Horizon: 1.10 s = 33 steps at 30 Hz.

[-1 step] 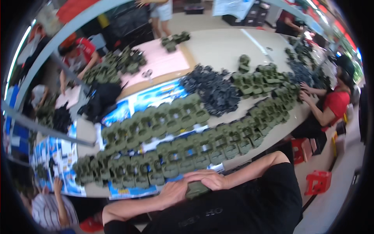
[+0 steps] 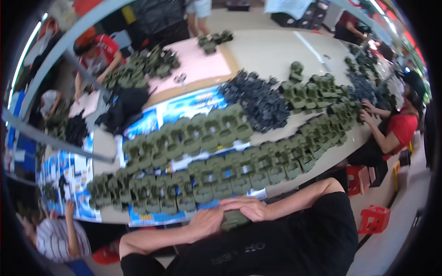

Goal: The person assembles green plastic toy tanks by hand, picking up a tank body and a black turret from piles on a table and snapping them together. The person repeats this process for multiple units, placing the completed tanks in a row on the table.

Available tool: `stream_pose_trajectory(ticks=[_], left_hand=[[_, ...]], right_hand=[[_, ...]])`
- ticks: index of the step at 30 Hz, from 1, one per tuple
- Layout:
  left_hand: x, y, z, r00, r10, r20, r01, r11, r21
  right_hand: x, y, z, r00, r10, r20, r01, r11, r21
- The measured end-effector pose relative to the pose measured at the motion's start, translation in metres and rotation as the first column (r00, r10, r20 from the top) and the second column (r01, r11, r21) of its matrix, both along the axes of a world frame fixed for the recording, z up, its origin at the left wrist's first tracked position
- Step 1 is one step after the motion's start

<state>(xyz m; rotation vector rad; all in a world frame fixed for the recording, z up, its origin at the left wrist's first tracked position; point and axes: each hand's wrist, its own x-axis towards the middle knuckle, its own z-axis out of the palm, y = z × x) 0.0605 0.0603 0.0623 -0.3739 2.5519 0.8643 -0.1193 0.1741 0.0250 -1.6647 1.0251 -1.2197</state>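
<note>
Close against my black shirt, both hands rest on an olive-green cupped piece (image 2: 235, 221) below the table's front edge. My left hand (image 2: 206, 222) grips its left side with the fingers curled. From the right, my right hand (image 2: 252, 210) lies over its top, fingers bent and meeting the left hand. Part of the piece is hidden by the hands. Just beyond lies a long front row of similar olive-green pieces (image 2: 222, 183), set side by side, with a second row (image 2: 191, 139) behind it.
A dark blue-grey heap of small parts (image 2: 258, 101) sits mid-table. Farther off lie a pink sheet (image 2: 198, 64) and blue printed sheets (image 2: 184, 106). Workers in red sit at right (image 2: 399, 131) and far left (image 2: 103, 53). A red stool (image 2: 374, 219) stands at right.
The view has shifted slightly, so the table and rows appear a little to the right and higher. Both hands stay on the olive-green piece.
</note>
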Motion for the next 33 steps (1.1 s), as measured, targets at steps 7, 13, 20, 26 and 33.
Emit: stream_pose_trajectory(ticks=[7,13,20,26,33], left_hand=[[0.009,0.012,-0.008,0.996,0.08,0.032,-0.081,0.996,0.028],[-0.012,-0.037,0.007,0.976,0.19,0.103,-0.208,0.955,0.212],[-0.056,-0.072,-0.032,0.808,0.568,-0.158,-0.458,0.774,0.438],[-0.05,-0.068,-0.043,0.779,0.625,-0.041,-0.299,0.428,0.853],[-0.055,-0.06,-0.076,0.841,0.527,-0.124,0.119,0.043,0.992]], right_hand=[[0.012,-0.001,-0.019,1.0,0.026,-0.012,-0.026,0.999,-0.032],[0.001,-0.054,-0.033,0.918,-0.013,0.396,-0.163,0.899,0.407],[-0.068,-0.137,-0.021,0.703,-0.431,0.565,0.058,0.827,0.559],[-0.061,-0.101,-0.005,0.881,-0.264,0.391,0.176,0.953,0.248],[-0.039,-0.081,0.015,0.943,-0.323,0.077,0.322,0.946,0.017]])
